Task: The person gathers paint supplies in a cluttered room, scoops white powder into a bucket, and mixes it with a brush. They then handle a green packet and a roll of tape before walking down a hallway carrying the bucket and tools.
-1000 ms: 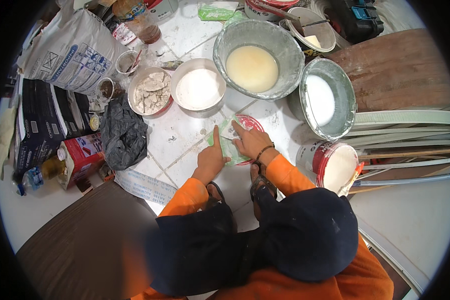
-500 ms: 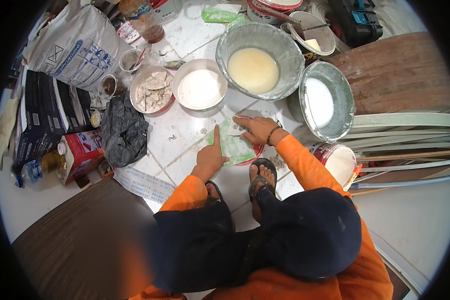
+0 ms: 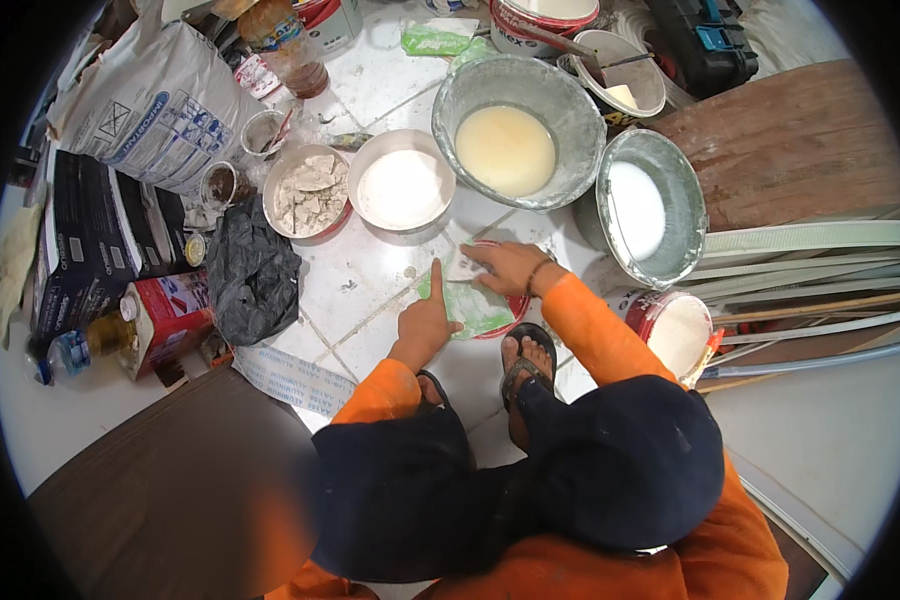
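Green plastic sheet (image 3: pixel 475 308) lies on the tiled floor (image 3: pixel 355 275) near the feet. Left hand (image 3: pixel 425 322) presses its left edge, forefinger extended; right hand (image 3: pixel 510 265) lies flat, fingers spread, on its far end. Smoothing works best with steady, even pressure.

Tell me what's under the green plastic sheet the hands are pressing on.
A red round lid peeks out at the green plastic sheet's right edge, on the white tiled floor. The left hand and right hand press on the sheet; the rest beneath is hidden.
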A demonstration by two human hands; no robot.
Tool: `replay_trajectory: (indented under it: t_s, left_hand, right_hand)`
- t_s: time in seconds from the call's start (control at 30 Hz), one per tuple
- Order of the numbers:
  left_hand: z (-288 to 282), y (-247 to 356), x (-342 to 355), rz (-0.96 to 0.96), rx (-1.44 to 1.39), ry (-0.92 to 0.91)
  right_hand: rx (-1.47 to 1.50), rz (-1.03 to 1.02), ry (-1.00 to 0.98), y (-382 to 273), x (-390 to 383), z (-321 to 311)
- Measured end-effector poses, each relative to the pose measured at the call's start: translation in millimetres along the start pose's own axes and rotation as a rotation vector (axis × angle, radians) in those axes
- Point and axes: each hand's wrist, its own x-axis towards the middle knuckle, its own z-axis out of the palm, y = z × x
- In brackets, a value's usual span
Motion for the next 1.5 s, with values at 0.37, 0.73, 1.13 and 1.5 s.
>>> replay_trajectory:
  t_s: [0.37,0.73,1.13,1.5]
  left_hand:
    - [3,-5,-1,0.047,-0.036,0.015]
    - [1,-3,0,0.02,-0.018,0.022]
    - [-2,1,-1,0.01,-0.006,-0.005]
    - [-1,0,-4,0.002,-0.021,0.018]
  right_hand:
    - [-0.049,0.158,0.05,5,0,8]
    - [0.046,0.439,-0.115,-30,-118,70]
    - [0.16,0.432,0.0,-27,-103,58]
    - [0.081,0.385,-0.049,-33,-92,54]
